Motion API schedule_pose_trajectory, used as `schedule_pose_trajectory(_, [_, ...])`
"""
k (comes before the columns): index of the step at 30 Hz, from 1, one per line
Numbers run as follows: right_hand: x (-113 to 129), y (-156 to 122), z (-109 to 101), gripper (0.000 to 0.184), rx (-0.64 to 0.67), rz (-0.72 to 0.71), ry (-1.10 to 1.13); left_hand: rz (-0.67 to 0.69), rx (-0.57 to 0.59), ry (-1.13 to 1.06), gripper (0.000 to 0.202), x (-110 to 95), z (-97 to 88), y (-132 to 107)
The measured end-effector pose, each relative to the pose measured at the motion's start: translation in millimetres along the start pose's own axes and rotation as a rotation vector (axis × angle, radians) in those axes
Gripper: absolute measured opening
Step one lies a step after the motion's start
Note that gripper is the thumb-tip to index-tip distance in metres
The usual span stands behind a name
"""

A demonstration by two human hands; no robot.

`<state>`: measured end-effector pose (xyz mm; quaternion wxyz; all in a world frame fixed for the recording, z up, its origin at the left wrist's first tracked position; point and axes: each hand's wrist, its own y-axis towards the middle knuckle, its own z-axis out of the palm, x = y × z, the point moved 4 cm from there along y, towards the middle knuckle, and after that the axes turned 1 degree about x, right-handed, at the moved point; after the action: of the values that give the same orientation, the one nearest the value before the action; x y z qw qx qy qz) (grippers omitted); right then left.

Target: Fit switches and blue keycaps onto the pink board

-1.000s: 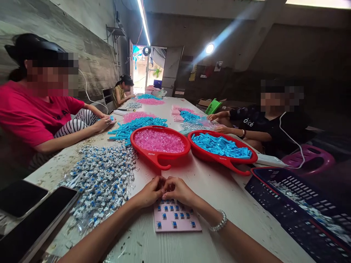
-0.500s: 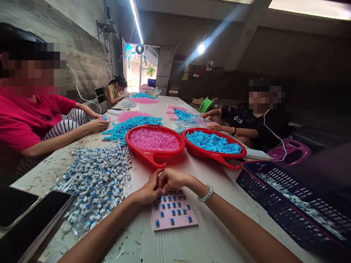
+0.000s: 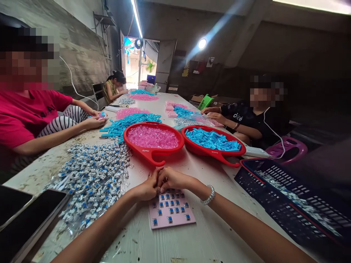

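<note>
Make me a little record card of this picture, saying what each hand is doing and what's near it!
Left hand: wears a ring, touches the right hand
Right hand: wears a bracelet, sits at the plate's top edge
Under hands: pink plate holding blue-topped keyboard switches
Beside: loose switch pile
Ahead: red tray of pink parts, red tray of blue parts

Right hand (image 3: 174,179) hides plate's (image 3: 171,213) top edge.

Glossy red plastic tray (image 3: 146,155), matt pink plastic plate (image 3: 161,223)
</note>
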<state>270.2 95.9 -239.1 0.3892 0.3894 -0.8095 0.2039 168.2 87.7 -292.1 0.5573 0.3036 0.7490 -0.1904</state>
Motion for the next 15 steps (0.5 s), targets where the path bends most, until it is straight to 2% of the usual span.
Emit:
schedule_pose_trajectory(3, [-2,1,2,0.017,0.034,0.086,-0.051,-0.043,0.039,0.021,0.087,0,-0.4,0])
schedule_pose_trajectory(7, [1,-2,9,0.022,-0.016,0.076,-0.193,-0.072,0.044,0.096,0.085,-3,-2.1,-1])
schedule_pose_trajectory(11, [17,-12,11,0.016,-0.113,0.031,-0.299,-0.246,0.057,0.277,0.076,-5,-4.8,-3])
schedule_pose_trajectory(13, [31,-18,-1,0.015,-0.206,-0.044,-0.236,-0.297,0.046,0.326,0.069,-9,-5.8,-6])
schedule_pose_trajectory(15, [41,-23,-25,0.01,-0.377,-0.076,-0.168,-0.314,0.035,0.352,0.061,-13,-5.7,-9])
